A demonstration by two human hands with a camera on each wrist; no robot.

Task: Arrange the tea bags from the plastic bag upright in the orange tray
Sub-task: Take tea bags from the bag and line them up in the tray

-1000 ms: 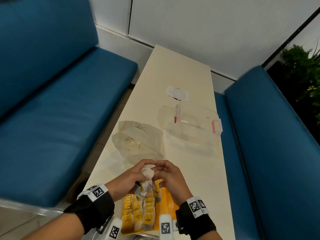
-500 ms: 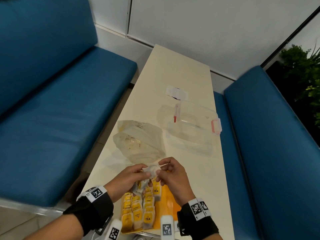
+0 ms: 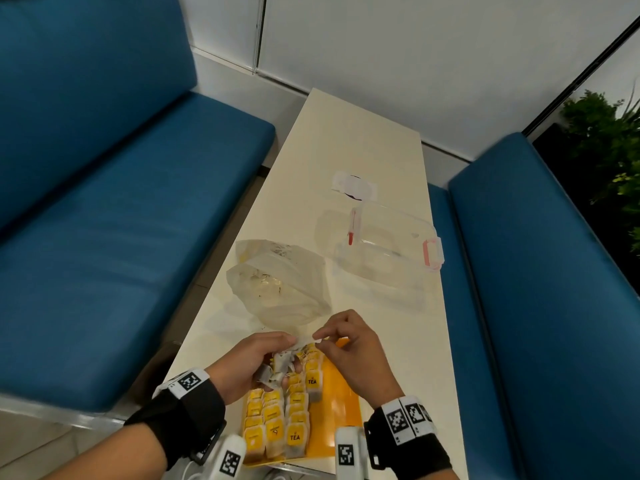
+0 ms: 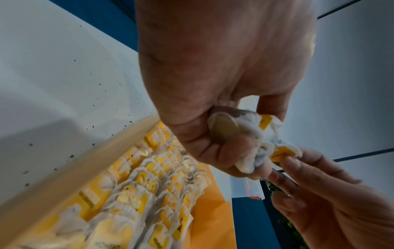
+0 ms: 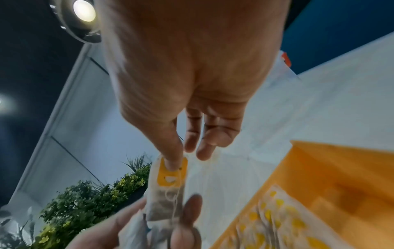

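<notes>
A narrow cream tabletop [image 3: 349, 140] runs between blue benches [image 3: 131, 220] to a white wall. Above the orange tray [image 3: 341, 403] at its near end, the left hand [image 3: 247, 363] clutches bunched tea bags [image 3: 278, 367]; the right hand [image 3: 349, 348] pinches one bag's tag. The plastic bag [image 3: 280, 285] lies just beyond.

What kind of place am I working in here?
Likely a café or canteen booth: blue padded benches flank a narrow cream table, with a leafy plant beside the right bench.

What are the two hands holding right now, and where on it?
The left hand grips a small bunch of tea bags by their bodies. The right hand pinches one tea bag by its yellow tag end.
</notes>
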